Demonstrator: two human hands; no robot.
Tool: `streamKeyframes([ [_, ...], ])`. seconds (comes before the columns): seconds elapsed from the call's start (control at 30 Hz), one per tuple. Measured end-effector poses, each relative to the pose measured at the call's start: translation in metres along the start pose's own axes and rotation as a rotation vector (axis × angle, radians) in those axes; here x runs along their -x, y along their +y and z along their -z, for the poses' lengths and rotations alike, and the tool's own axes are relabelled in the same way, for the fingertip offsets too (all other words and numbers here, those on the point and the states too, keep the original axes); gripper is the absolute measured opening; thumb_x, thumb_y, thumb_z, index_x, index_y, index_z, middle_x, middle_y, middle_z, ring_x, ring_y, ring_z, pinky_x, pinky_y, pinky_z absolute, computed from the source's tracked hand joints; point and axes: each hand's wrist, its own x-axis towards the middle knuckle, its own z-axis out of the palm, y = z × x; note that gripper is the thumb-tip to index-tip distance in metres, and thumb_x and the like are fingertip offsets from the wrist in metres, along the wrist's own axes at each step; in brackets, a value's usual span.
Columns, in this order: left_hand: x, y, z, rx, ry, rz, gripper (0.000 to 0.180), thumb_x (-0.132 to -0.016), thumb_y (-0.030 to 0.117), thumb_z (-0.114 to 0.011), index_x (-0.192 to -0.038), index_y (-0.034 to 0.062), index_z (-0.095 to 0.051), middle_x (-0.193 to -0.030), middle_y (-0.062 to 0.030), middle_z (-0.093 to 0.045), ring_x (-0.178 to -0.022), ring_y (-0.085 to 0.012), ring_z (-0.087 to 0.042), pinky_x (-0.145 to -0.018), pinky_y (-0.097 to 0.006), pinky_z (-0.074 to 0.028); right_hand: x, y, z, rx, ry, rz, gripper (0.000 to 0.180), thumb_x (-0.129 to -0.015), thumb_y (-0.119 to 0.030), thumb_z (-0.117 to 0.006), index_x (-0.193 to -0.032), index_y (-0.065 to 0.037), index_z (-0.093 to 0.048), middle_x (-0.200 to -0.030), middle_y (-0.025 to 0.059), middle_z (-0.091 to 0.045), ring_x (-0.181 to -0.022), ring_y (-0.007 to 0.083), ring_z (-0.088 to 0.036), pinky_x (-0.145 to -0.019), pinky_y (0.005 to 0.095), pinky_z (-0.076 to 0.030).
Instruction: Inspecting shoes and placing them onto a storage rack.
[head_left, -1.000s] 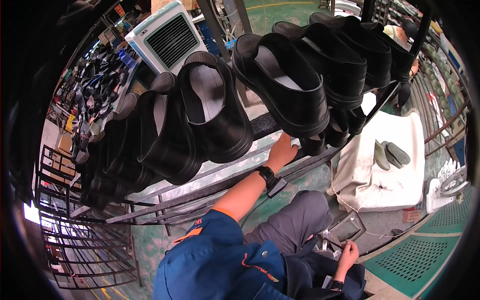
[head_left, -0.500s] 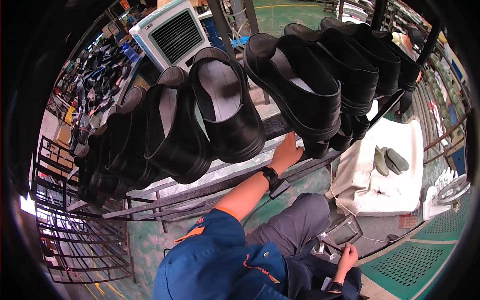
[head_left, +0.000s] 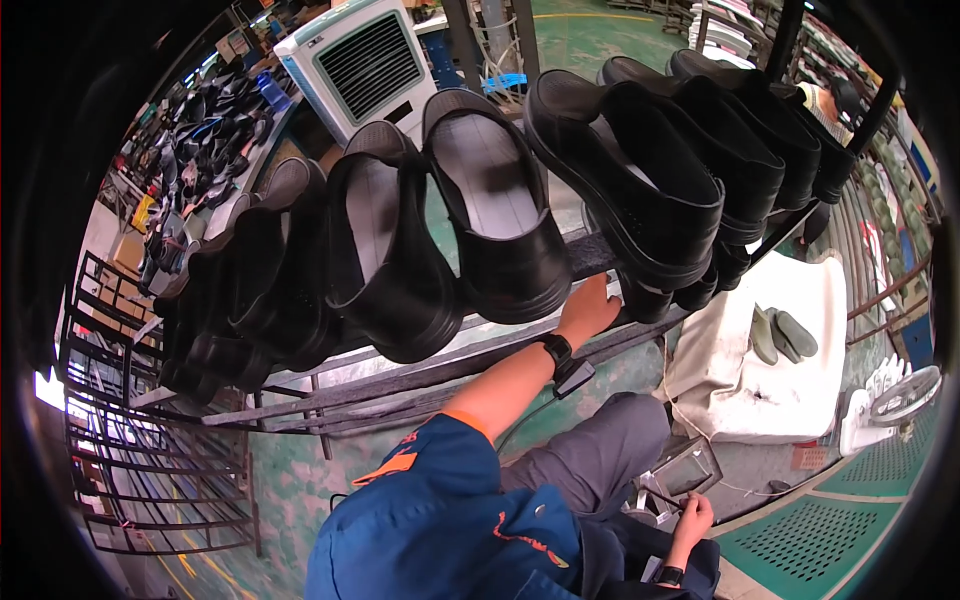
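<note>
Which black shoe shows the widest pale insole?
The black shoe directly up and left of your left hand; insoles in the other black shoes look narrower or hidden.

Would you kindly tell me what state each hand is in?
Left hand: at the shoe rack; grip cannot be told.
Right hand: closed on a thin dark stick.
</note>
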Motion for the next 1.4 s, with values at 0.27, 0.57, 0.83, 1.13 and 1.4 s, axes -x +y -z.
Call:
streamKeyframes([
  [0.27, -0.01, -0.03, -0.021, 0.09, 0.007, 0.037, 0.046, -0.084, 0.021, -0.061, -0.123, -0.0024, -0.053, -0.118, -0.0288, -0.061, -0.112, -0.0436, -0.058, -0.092, -0.049, -0.048, 0.015, -0.023, -0.003, 0.199, -0.12, 0.145, 0.025, -0.09, -0.021, -0.063, -0.097, 0.002, -0.071, -0.092, 0.0177, -0.072, -0.086, 0.0293, -0.069, -0.079, 0.0364, -0.052],
  [0.57, -0.017, -0.077, -0.016, -1.066, 0.354, -0.756, 0.022, -0.083, 0.01, -0.059, -0.099, -0.0023, -0.067, -0.109, -0.0195, -0.066, -0.105, -0.0346, -0.061, -0.098, -0.042, -0.045, 0.005, -0.09, 0.158, 0.452, -0.241, 0.273, 0.034, -0.091, -0.031, -0.059, -0.115, -0.007, -0.065, -0.101, 0.0163, -0.069, -0.094, 0.0302, -0.066, -0.084, 0.0413, -0.052],
  [0.83, 0.065, 0.044, -0.01, -0.12, 0.323, -0.832, 0.028, -0.086, 0.02, -0.062, -0.101, -0.003, -0.069, -0.106, -0.0198, -0.068, -0.096, -0.0348, -0.063, -0.089, -0.043, -0.048, 0.242, -0.143, 0.359, 0.404, 0.398, -0.002, 0.042, -0.092, -0.034, -0.063, -0.125, -0.008, -0.065, -0.108, 0.0101, -0.071, -0.097, 0.0198, -0.066, -0.085, 0.0334, -0.051],
  [1.13, 0.129, 0.153, 0.006, 0.418, 0.023, -0.984, 0.037, -0.09, 0.031, -0.064, -0.102, -0.0037, -0.07, -0.103, -0.0202, -0.069, -0.087, -0.035, -0.066, -0.077, -0.045, -0.051, 0.603, -0.053, 0.386, 0.678, 1.726, -1.123, 0.074, -0.079, -0.041, -0.072, -0.14, -0.006, -0.05, -0.129, 0.0197, -0.062, -0.12, 0.032, -0.059, -0.101, 0.04, -0.047],
  [1.4, 0.142, 0.174, -0.017, 0.288, -0.411, -0.785, 0.024, -0.09, 0.004, -0.055, -0.11, -0.0024, -0.066, -0.114, -0.0155, -0.066, -0.108, -0.0296, -0.06, -0.1, -0.037, -0.045, 0.703, 0.05, 0.301, 0.142, 1.777, -0.828, 0.055, -0.082, -0.042, -0.072, -0.118, -0.001, -0.065, -0.111, 0.012, -0.067, -0.102, 0.0243, -0.061, -0.092, 0.0365, -0.045],
])
